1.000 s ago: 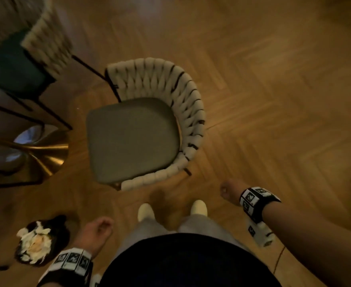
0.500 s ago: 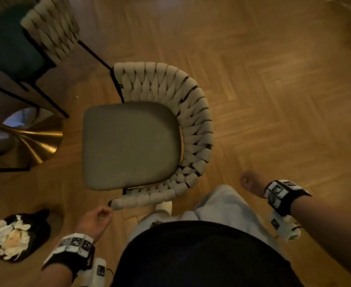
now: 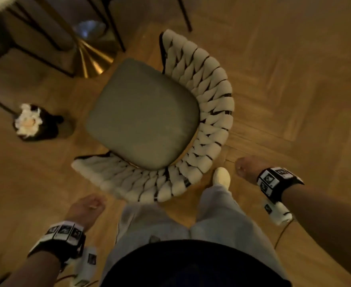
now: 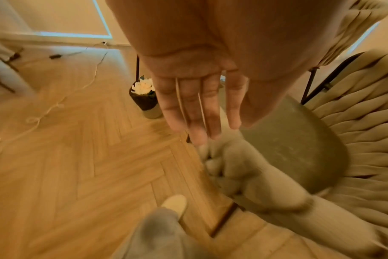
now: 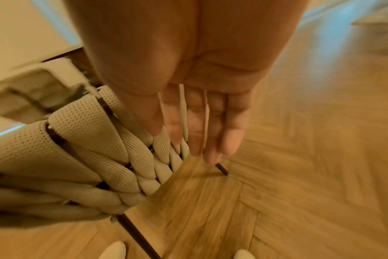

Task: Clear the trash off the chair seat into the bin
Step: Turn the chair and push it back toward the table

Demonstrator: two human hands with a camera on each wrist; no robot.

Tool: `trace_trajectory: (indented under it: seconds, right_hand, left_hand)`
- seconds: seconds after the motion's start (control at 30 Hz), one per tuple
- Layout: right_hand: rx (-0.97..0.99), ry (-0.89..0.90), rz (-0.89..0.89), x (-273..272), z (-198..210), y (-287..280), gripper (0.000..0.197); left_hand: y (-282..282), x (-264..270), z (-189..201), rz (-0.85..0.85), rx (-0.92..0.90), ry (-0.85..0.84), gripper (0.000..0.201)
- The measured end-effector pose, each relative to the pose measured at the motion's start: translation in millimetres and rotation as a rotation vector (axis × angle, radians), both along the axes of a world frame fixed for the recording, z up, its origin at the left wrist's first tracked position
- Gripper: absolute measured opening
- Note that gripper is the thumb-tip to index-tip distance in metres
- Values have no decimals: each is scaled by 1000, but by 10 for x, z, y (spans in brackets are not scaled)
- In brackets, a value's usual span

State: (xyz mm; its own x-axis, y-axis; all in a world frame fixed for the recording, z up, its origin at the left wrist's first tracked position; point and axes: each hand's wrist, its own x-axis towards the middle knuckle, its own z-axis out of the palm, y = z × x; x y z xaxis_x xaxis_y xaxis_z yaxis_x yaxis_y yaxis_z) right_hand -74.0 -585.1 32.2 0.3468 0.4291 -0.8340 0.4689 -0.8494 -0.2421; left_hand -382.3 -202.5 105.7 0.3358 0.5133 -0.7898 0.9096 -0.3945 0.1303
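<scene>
Basically seeing nothing left on the chair seat [image 3: 143, 114]: bare cushion across the head view, and no scraps on the part the left wrist view shows. Finding the trash [image 3: 26, 121] as white crumpled bits heaped in the top of the bin [image 3: 50, 129], upright on the floor [image 3: 294, 79], to the left of the seat's open side and apart from the chair. Standing behind the woven backrest [image 3: 214, 112], so reaching the seat means going over or round it.

Reading left grip [image 3: 85, 208] as empty: fingers [image 4: 188, 108] near straight, slack, clamped on nothing, hanging just outside the backrest's near end. Same for right grip [image 3: 247, 168]: fingers [image 5: 233, 122] loose, holding nothing, hanging beside the backrest's outer curve without touching it.

Key relation: placing the bin forward-left of left grip, well apart, across open floor, and on the far side of the whole chair from right grip. Rating left grip as clearly nearer. No long axis worth aligning to: just a loose wad, with the bin mouth facing up.

Judging the task done or near done. Would only check the seat edge tucked under the weave, hidden from here.
</scene>
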Motion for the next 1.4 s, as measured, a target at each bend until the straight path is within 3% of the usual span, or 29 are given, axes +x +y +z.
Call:
trace_trajectory:
  seconds: [0.1, 0.23, 0.37, 0.47, 0.57, 0.63, 0.77, 1.1, 1.4]
  right_hand:
    - [74, -35, 202, 401, 162, 27, 22]
    - [272, -51, 344, 765, 410, 284, 33]
    - [348, -194, 749, 1064, 349, 779, 53]
    - [263, -209, 1052, 1147, 174, 1107, 93]
    - [18, -155, 1272, 1178, -68, 1289, 99]
    - [-16, -165, 1324, 1204, -211, 1351, 104]
    - [55, -229, 1413, 1234, -365, 1312, 112]
    - [10, -303, 1317, 962, -155, 1269, 110]
    - [204, -282, 1257, 352, -184, 1409, 116]
  left_hand:
    - [-766, 284, 141, -23, -76, -78, 6]
    - [-1410, 690, 81, -10, -97, -182, 15]
    - [-1822, 1108, -200, 10, -18, -194, 34]
    - [-2045, 1437, -394, 42, -61, -145, 59]
    - [-2195, 1653, -604, -26, -35, -75, 78]
    - [-2207, 1712, -741, -62, 69, -71, 86]
    - [-2218, 1688, -895, -99, 192, -113, 85]
    - [-2128, 1482, -896, -139, 191, -137, 90]
    - [-1623, 791, -882, -254, 232, -84, 99]
